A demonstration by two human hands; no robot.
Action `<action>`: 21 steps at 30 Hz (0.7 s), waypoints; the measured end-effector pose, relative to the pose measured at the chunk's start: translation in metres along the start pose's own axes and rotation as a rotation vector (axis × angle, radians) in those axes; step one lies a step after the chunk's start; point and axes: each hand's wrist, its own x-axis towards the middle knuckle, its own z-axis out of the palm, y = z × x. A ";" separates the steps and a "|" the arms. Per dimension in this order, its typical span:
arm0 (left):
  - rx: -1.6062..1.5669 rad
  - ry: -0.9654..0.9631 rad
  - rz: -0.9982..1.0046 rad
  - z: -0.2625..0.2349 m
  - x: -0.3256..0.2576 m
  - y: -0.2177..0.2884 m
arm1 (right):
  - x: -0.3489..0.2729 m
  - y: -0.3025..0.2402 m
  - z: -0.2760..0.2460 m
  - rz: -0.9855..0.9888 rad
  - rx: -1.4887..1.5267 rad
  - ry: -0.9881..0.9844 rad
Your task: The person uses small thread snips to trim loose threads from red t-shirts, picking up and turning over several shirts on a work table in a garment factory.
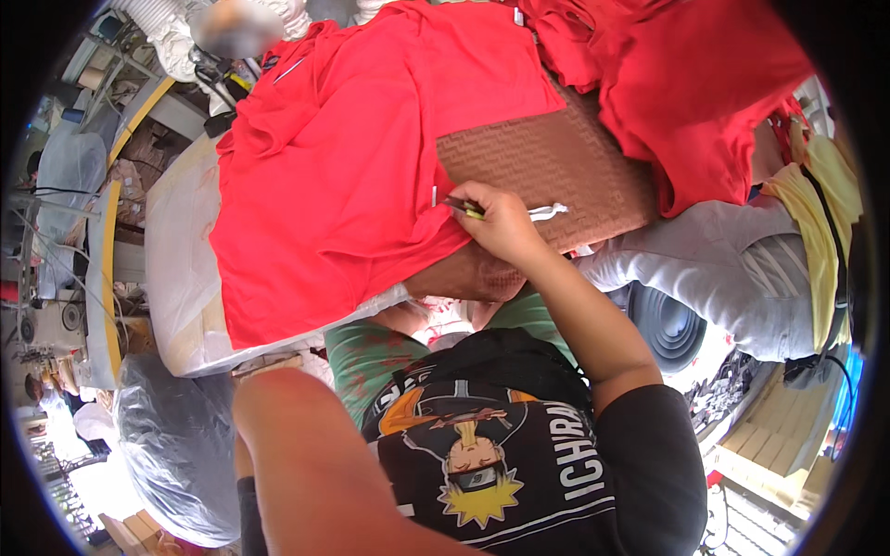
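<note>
Snips point(461, 205) in right hand point(501, 222), lengthwise pointing left at red garment point(324, 185).

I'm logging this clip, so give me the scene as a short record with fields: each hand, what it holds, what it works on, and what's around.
Right hand: right hand pinches a small dark tool with a yellow-green handle at the edge of the red garment
Left hand: only the left arm shows at the lower edge; the hand itself is out of view
Work surface: brown textured pad, partly covered by the garment
Nearby: white cloth strip beside the hand; pile of red fabric at upper right; clear plastic bag at lower left
</note>
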 end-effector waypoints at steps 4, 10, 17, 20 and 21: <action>-0.026 -0.030 0.016 0.010 0.011 -0.004 | -0.002 0.009 0.009 -0.047 0.011 0.043; 0.000 0.013 -0.001 0.004 0.006 0.000 | 0.007 0.003 0.007 -0.151 0.002 -0.003; -0.041 -0.044 0.048 0.017 0.022 -0.009 | 0.006 0.010 -0.010 -0.073 -0.034 0.035; -0.040 -0.047 0.021 0.012 0.017 -0.005 | 0.002 0.010 0.003 -0.126 -0.019 0.073; -0.033 -0.039 0.008 0.012 0.014 -0.003 | 0.002 0.004 0.008 -0.103 0.002 0.045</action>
